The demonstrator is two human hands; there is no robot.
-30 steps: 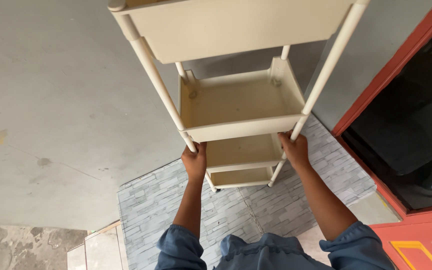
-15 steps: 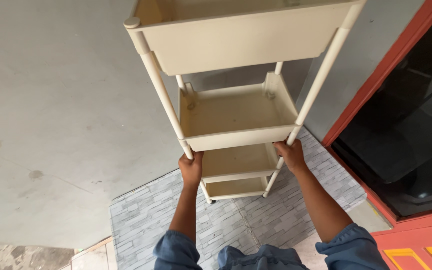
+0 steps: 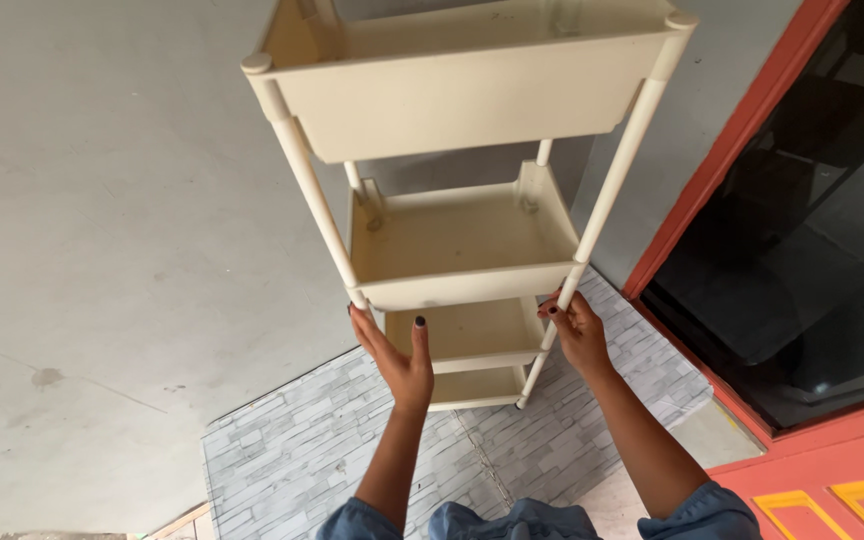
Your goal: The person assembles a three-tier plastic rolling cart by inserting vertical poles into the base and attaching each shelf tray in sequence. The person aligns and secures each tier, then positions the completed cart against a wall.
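Mid-carry, by the look of it: cream plastic rack (image 3: pixel 472 245) held up off the ground, tipped w/ top tier toward the camera and bottom tier out over the stone-pattern mat (image 3: pixel 302 450), not touching it. Left hand (image 3: pixel 397 355) set flat against the left front post just under the 2nd tray, palm open, fingers straight and close together, thumb up, nothing wrapped. Right hand (image 3: pixel 577 330) curled round the right front post at the same height, fingers closed on the tube. So only one true grip. Any next move prob. calls for closing the left fingers round the post first, then keeping both sides level so the frame doesn't twist or swing toward the dark glass door (image 3: pixel 802 230) in its orange frame (image 3: pixel 722 160), close on the right. Count: 1 rack; 4 trays, stacked; 2 front posts seen full length, 2 rear posts seen only in bits btwn trays; 2 round caps on the top corners nearest the camera; 2 hands, both the wearer's, w/ blue denim sleeves (image 3: pixel 712 515); 1 mat; 1 door. Grey concrete floor (image 3: pixel 102 250) all round to the left.
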